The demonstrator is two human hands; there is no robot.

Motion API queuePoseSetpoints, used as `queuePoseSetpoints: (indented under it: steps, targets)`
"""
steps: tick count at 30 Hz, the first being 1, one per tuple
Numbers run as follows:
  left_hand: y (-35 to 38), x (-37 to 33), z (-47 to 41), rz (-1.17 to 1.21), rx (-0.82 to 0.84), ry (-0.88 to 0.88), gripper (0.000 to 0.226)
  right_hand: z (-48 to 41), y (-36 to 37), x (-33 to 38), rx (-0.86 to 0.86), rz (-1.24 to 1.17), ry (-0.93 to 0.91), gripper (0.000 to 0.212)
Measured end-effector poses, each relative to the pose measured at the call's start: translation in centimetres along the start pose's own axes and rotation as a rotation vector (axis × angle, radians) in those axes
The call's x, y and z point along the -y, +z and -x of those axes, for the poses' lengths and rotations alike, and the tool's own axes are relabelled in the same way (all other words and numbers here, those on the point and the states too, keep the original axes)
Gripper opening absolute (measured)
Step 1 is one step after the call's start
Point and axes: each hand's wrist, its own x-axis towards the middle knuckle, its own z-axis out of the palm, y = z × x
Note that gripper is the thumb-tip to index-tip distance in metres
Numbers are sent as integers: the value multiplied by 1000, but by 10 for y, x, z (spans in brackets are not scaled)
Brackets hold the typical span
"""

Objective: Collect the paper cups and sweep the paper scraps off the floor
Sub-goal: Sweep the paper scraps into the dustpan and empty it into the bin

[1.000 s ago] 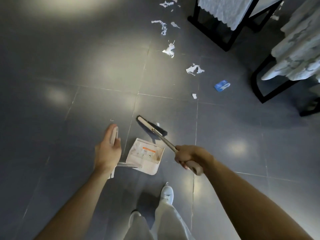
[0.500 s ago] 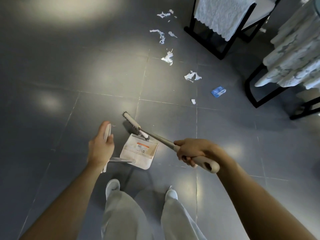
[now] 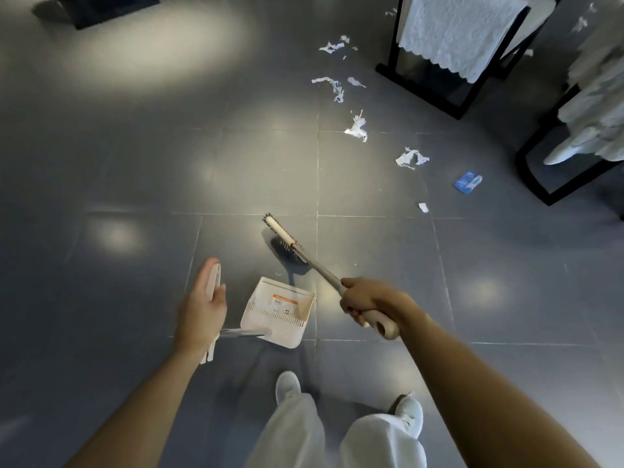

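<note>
**Pan held low, broom reaching for the scraps**

At the left, the left hand (image 3: pixel 202 309) holds the upright white grip of the dustpan (image 3: pixel 280 312). The back of the hand faces the camera, so most of the fingers are hidden, but the grip comes out both above and below the closed hand, which points to a wrapped hold. The long handle probably lets the person keep the pan low without bending. The pan's open mouth faces away from the shoes (image 3: pixel 287 386) and toward the litter, so sweepings can be drawn straight into it. Whether its lip touches the floor (image 3: pixel 135 163) I cannot tell.

Just beyond the pan's mouth is the broom (image 3: pixel 282 234), its head down near the tile and its shaft slanting back to the right. The right hand (image 3: pixel 368 298) is clamped round the shaft close to its thick end, fingers curled tight. Gripping that far back gives the most reach forward.

The paper scraps (image 3: pixel 356 128) are farther out and to the right. They trail across the tiles well apart from the broom head, with one small piece (image 3: pixel 423 207) nearest. A blue packet (image 3: pixel 467 182) lies beside them, close to the black-framed furniture (image 3: pixel 439 96), which is draped in white cloth. No paper cups are in view.

I judge that the sweeping is barely begun, since nearly all the paper is outside the pan.
</note>
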Motion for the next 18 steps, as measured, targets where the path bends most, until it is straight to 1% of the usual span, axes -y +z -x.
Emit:
queuePoseSetpoints:
  steps: [4,7,9,11,13,15,18]
  targets:
    - [-9,24,-42,24,-4,-10,42,-29,38,20,21,100,32,41]
    - [-15,33,-74,68,-15,-9,44,-32,63,30,125,68,54,44]
    - [-16,34,-85,67,-14,6,44,-25,66,36,199,-22,98,42]
    - [-15,34,-89,64,21,61,43,-18,52,40,238,-121,153,43]
    - [-11,32,-93,35,75,102,44,-11,28,42,250,-156,171,42]
    - [-4,27,-96,36,122,132,44,-3,6,39,255,-253,185,39]
    - [6,6,-100,88,173,213,44,4,-18,27,199,-327,182,41]
